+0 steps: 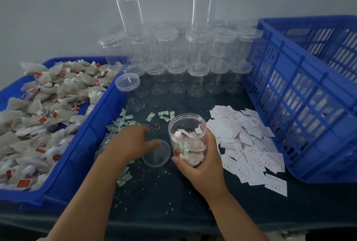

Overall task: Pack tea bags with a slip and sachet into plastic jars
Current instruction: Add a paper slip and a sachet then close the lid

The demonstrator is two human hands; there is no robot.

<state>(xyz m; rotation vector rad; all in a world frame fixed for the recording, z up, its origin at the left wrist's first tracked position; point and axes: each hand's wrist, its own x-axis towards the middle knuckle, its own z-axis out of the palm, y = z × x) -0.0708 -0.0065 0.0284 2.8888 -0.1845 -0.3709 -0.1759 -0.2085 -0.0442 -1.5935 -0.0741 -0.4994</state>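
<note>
The right hand [201, 161] is wrapped round the jar [186, 124], which stands upright with its mouth open. Tea bags [195, 152], a slip [185, 133] and a green sachet [182, 150] are inside. The lid [157, 156] lies flat on the table [173, 192], just left of the jar. The left hand [131, 140] is nearer and curls over its rim, but blur hides any grip. The gap between lid and jar is short and open, with the tray [90, 124] wall left and loose slips [249, 144] right.

We see clear jar [186, 122] upright, open; inside tea bags [195, 152], white slip [185, 132], green sachet [182, 149]; lid [160, 156] lies flat, just left.
</note>
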